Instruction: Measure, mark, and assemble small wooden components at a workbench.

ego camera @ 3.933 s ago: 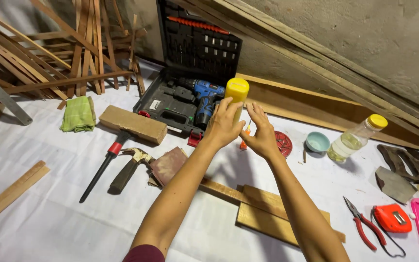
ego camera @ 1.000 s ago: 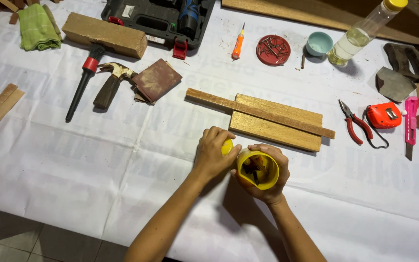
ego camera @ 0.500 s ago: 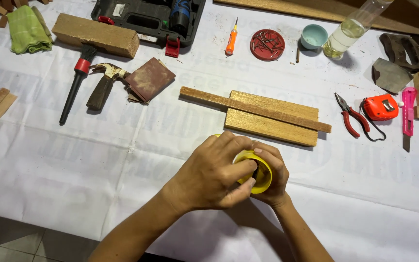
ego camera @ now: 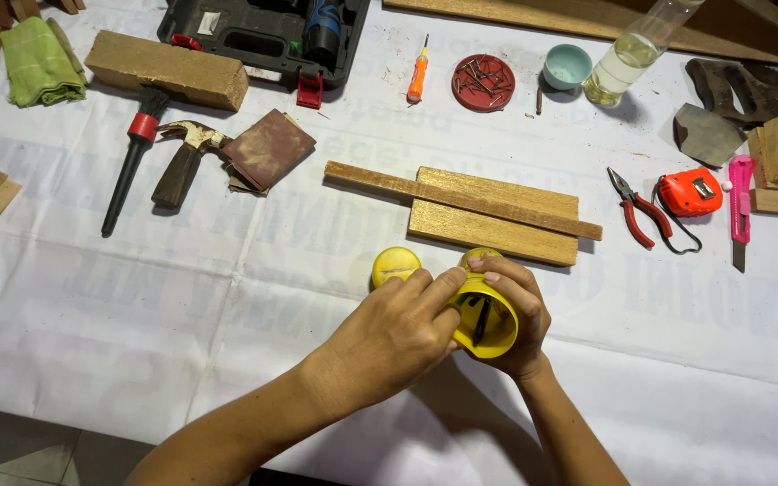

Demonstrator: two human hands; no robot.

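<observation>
The right hand (ego camera: 517, 310) is curled around a small yellow container (ego camera: 488, 322), a smooth plastic cylinder tipped so that its open mouth faces up toward the camera, and the fingers wrap its far side. The left hand (ego camera: 395, 337) comes in from the near side with its fingertips pinched together at the rim, reaching into the mouth; something dark and thin sits inside, possibly nails, though it is too shadowed to be sure. Just beside the left hand, flat on the white cloth (ego camera: 137, 306), lies a round yellow lid (ego camera: 395, 265), glossy like the container. The cloth is creased and carries faint grey print. Just beyond the hands lie two rough wooden boards (ego camera: 488, 216) side by side, with a narrow wooden strip (ego camera: 389, 183) laid slantwise across them. To the left are a hammer (ego camera: 184, 157) with a worn wooden handle, a black brush with a red collar (ego camera: 132, 157), folded brown sandpaper (ego camera: 267, 148) and a blocky piece of timber (ego camera: 166, 70). Farther back sit an orange screwdriver (ego camera: 417, 76) and a red dish of nails (ego camera: 483, 82). To the right lie red-handled pliers (ego camera: 637, 209), an orange tape measure (ego camera: 691, 191) and a pink utility knife (ego camera: 740, 200).
</observation>
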